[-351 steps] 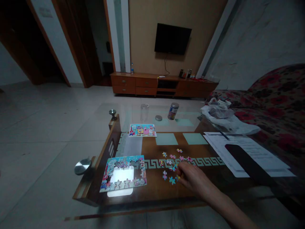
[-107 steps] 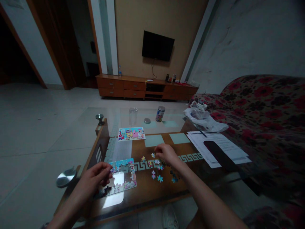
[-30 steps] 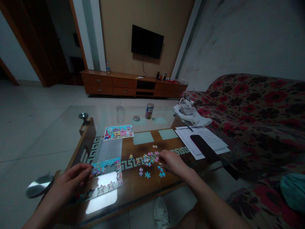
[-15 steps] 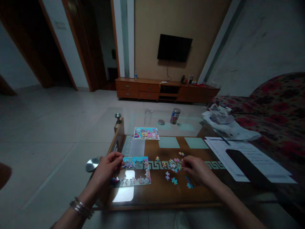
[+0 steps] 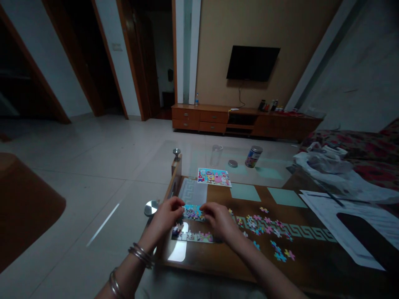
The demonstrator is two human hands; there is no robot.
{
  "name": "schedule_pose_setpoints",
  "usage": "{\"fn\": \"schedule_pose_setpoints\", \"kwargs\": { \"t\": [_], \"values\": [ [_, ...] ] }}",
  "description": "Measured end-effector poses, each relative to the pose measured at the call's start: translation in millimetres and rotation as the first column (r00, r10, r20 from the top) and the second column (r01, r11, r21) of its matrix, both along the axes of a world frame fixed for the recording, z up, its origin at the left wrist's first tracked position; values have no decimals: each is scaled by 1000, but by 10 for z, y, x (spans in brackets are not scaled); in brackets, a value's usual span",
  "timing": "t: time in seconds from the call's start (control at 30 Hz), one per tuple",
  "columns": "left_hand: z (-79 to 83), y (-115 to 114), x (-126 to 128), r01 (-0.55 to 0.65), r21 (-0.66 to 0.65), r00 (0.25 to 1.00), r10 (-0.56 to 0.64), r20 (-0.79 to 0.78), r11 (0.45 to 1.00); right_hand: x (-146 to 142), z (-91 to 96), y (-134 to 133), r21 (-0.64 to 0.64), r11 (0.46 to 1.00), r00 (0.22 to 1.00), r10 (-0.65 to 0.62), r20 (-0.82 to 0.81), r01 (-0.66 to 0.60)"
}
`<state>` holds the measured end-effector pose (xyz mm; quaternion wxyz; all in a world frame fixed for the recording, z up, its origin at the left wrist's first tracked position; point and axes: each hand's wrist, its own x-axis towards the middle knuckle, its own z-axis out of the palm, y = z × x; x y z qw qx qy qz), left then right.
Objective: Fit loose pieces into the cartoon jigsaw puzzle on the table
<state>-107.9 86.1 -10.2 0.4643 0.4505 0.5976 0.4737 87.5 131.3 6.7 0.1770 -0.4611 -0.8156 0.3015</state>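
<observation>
Both hands are down at the near end of the table, close together over the part-built jigsaw (image 5: 191, 225). The left hand (image 5: 166, 216) is curled, with its fingertips on the left end of the blue top strip. The right hand (image 5: 218, 220) is curled too, its fingers (image 5: 206, 209) at the strip's right end. The hands are just apart, neither spread flat. Fingertips hide the strip's ends, so I can't tell if either hand has hold of a piece.

The jigsaw lies near the table's left edge, with a lower row of joined pieces (image 5: 191, 236) below the strip and a gap between them. Loose pieces (image 5: 258, 224) lie scattered to the right of the right hand, well clear of it, with a small group (image 5: 279, 256) nearer the front. The picture card (image 5: 214, 177) sits beyond the hands on the glass, and papers (image 5: 339, 211) lie off to the right. Bangles (image 5: 140, 255) circle the left wrist.
</observation>
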Motion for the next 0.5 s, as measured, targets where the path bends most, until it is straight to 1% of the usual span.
{"fn": "schedule_pose_setpoints", "kwargs": {
  "t": [0.1, 0.17, 0.3, 0.4, 0.5],
  "values": [
    [-99, 3, 17, 43, 35, 998, -41, -47, 998, -160, 43, 15, -64, 997, 993, -43, -108, 36],
    [-115, 3, 39, 58, 58, 996, -54, -70, 997, -228, 53, 26, -108, 993, 983, -56, -176, 37],
    [-70, 8, 106, 75, 41, 990, -69, -121, 996, -319, 13, 27, -173, 985, 964, -47, -261, 2],
    [-28, 20, 136, 50, 1, 992, -50, -116, 999, -362, -36, 21, -182, 982, 944, -24, -330, -39],
    [-5, 34, 127, 15, -30, 995, -18, -97, 999, -375, -63, 28, -178, 983, 929, -28, -368, -41]
  ]
}}
